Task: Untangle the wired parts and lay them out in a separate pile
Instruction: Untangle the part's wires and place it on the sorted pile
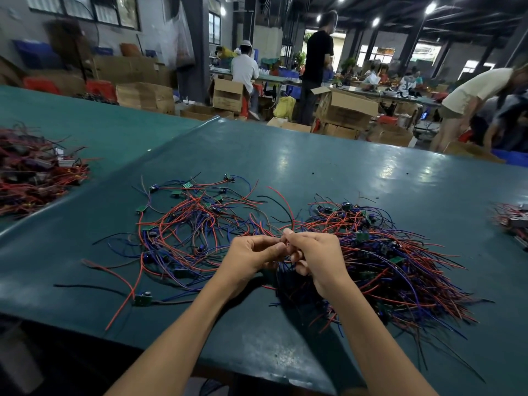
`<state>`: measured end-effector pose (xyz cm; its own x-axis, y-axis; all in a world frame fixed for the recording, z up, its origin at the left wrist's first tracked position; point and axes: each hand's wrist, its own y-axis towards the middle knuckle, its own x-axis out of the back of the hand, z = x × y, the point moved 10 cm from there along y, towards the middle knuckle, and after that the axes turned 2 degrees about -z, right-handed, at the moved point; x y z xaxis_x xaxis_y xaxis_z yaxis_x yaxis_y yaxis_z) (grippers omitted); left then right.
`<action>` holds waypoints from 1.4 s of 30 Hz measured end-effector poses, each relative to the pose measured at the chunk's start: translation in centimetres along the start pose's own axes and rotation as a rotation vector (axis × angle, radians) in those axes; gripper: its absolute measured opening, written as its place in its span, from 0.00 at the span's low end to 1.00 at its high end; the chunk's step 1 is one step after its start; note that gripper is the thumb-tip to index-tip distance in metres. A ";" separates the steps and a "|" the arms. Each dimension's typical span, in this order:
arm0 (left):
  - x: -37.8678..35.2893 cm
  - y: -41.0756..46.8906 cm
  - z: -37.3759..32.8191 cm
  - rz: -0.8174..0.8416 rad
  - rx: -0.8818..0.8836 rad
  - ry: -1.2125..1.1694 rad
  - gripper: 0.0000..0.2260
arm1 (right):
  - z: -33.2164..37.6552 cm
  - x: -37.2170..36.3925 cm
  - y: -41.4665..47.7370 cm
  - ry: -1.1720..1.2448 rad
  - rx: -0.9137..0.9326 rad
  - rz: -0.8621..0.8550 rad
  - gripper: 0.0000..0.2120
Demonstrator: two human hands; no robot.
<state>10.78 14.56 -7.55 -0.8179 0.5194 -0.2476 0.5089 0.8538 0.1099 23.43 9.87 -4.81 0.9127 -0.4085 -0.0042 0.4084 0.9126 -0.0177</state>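
Two heaps of wired parts lie on the dark green table (343,167). Each part is a tiny green board with thin red, blue and black wires sticking out of it.

The tangled pile (400,261) sits toward the right side of the table, close to the front edge. It is thick and messy. Its wires cross every way, and many loose ends poke out to the right and the front.

The loose pile (183,224) lies just left of it, near the middle of the table. Here the parts are spread thin, and the table shows through the loops. One lone part (142,299) lies by itself nearer the front edge, with a long red wire curving away from it.

The left hand (251,257) and the right hand (317,260) meet at the left rim of the tangled pile, between the two heaps. Both hands have curled fingers, and their fingertips pinch a few thin wires (283,263) between them.

A big red heap (37,178) lies on the next table at the far left. A small heap (511,218) sits at the right edge. Past the far edge stand cardboard boxes (345,108) and people at other tables.
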 end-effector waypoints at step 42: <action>0.8 0.0 0.0 -0.070 0.030 -0.138 0.10 | 10.0 1.1 6.0 0.296 0.046 -0.025 0.08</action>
<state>10.09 14.94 -7.76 -0.8080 0.4467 -0.3841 0.4613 0.8853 0.0591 26.95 15.02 5.04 0.8623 -0.4111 -0.2956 0.4369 0.8992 0.0237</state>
